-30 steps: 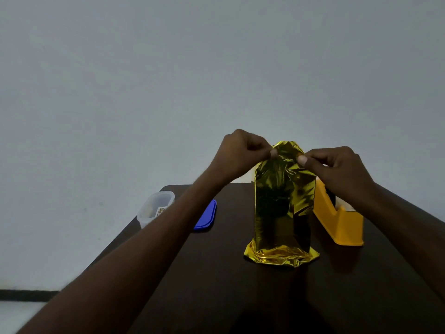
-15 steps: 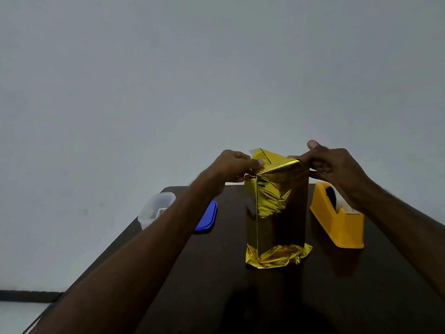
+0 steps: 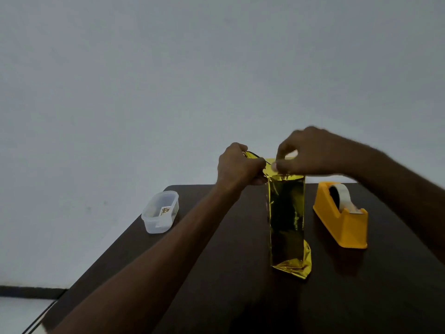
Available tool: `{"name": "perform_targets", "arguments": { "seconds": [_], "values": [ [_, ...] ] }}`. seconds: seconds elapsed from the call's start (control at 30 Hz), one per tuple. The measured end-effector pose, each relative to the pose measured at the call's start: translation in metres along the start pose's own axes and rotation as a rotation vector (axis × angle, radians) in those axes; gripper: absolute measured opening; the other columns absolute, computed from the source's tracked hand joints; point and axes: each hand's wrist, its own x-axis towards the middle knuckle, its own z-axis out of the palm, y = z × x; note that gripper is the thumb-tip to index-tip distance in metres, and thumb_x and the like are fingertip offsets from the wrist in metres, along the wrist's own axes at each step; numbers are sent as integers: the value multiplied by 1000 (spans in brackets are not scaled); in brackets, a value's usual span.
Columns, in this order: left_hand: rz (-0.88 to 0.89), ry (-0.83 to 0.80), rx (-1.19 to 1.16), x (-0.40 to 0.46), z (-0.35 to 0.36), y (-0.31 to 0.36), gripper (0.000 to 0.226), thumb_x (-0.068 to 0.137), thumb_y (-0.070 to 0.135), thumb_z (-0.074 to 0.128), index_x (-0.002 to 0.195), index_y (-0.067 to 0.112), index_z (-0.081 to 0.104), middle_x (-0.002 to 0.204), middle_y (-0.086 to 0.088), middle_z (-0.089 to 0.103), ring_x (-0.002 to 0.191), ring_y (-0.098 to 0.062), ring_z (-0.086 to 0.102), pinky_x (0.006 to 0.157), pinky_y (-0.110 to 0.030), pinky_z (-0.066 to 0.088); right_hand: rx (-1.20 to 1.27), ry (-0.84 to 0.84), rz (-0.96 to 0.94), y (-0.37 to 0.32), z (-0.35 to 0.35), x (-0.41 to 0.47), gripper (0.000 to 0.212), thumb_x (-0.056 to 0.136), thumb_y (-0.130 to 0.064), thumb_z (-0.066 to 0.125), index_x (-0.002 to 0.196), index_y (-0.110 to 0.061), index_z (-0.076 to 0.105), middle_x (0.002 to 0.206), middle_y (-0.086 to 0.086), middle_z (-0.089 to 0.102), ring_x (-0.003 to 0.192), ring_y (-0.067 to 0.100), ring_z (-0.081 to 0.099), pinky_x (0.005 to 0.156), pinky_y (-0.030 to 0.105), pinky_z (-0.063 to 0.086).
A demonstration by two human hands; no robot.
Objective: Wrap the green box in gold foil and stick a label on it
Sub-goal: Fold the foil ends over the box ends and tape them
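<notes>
Stood upright mid-table (image 3: 216, 297), foil-covered box (image 3: 286, 220) beside tape dispenser (image 3: 342, 220), left hand (image 3: 237, 168) pinching a foil flap (image 3: 251, 155) at the top, right hand (image 3: 313, 153) pinching the opposite fold, probably to close that end before taping.

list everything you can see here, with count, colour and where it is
wrapped box: 1, gold foil all over, standing upright at the table's middle, loose foil crumpled at its base
tape dispenser: 1, yellow-orange with a pale tape roll, on the table right of the box
plastic tub: 1, clear, no lid on it, near the table's left edge, a small printed piece inside
table: 1, dark brown, under everything
wall: 1, plain grey-white, behind the table
left hand: 1, pinching the foil at the box's top left
right hand: 1, fingers curled at the foil on the box's top
</notes>
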Motion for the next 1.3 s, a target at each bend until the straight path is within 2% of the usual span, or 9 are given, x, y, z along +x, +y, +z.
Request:
{"name": "perform_targets", "arguments": {
  "seconds": [0.1,0.2,0.37,0.53,0.63,0.83,0.97,1.07,1.3],
  "values": [
    [20,-3,-32,-7,1,5,41,83,2,59,122,7,51,89,-20,71,58,-26,72,55,-31,59,-175,64,-14,-8,22,-21,56,82,-67,54,109,-18,63,109,4,66,111,23,56,92,35,46],
    [75,-43,-13,-13,0,10,30,85,2,57,115,6,58,76,-19,73,60,-29,72,57,-33,60,-157,208,47,-5,45,-34,63,80,-69,58,111,-13,60,131,17,60,144,33,28,115,42,25],
    [237,-34,134,-17,-2,14,23,87,17,60,107,9,66,72,-5,74,63,-22,72,67,-35,61,-87,626,-22,11,88,-35,42,76,-38,76,94,-2,64,111,23,67,128,42,51,108,54,37],
    [423,-159,467,-2,-21,12,66,75,42,81,133,28,53,114,6,61,99,-7,61,82,-24,53,103,735,-29,24,99,-40,35,80,-27,63,106,-3,66,128,23,61,134,36,44,110,51,35],
    [512,-278,514,5,-24,10,64,70,32,86,129,30,60,125,6,56,115,-7,52,88,-26,52,262,698,-53,32,103,-42,35,83,-27,60,113,-10,66,136,13,59,142,29,36,111,45,31],
    [682,-151,414,10,-8,18,6,81,22,78,87,23,78,83,10,75,86,-2,67,81,-24,52,677,569,-11,56,99,-42,43,85,-21,66,126,-30,59,145,-12,36,142,18,36,94,32,44],
    [692,-222,422,15,-4,31,4,81,23,78,84,22,78,77,11,74,77,3,68,71,-13,50,817,450,-16,70,96,-35,58,81,-19,64,138,-25,54,139,-10,52,140,11,41,111,32,34],
    [661,-233,449,19,2,38,4,80,22,79,83,21,78,76,11,74,77,3,67,70,-10,48,939,382,-41,73,90,-27,50,75,-17,59,122,-32,64,135,-4,61,129,11,54,107,36,43],
    [589,-267,453,30,9,44,8,80,20,79,87,21,77,73,-1,74,80,-16,71,84,-35,55,1041,369,-42,78,90,-18,44,83,2,56,94,-37,73,90,-10,75,90,13,69,84,41,54]
  ]
}}
